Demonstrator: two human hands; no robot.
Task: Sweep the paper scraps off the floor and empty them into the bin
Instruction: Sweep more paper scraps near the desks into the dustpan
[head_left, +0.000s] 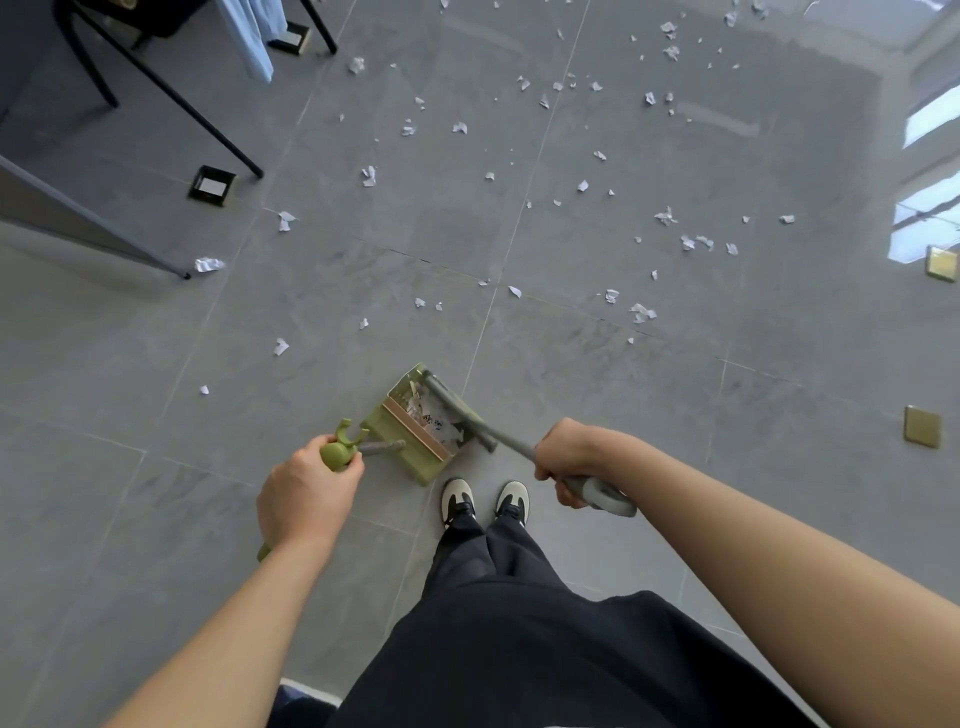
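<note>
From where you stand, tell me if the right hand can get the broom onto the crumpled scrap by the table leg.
Probably not without stepping over. The right hand holds the broom at the dustpan near the feet; the crumpled scrap lies far to the left, past the left hand. The bare floor between holds no obstacle.

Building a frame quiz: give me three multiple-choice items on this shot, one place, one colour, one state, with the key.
1. Where is the dustpan?
A. just ahead of the shoes
B. under the chair
C. on a table

2. What colour is the dustpan?
A. red
B. green
C. blue

3. What does the right hand do?
A. hangs open
B. presses the floor
C. grips the grey broom handle

Key: 1 A, it sits on the tiles right before the toes. 2 B, pan and handle top are olive green. 3 C, fingers curl round the handle.
</note>
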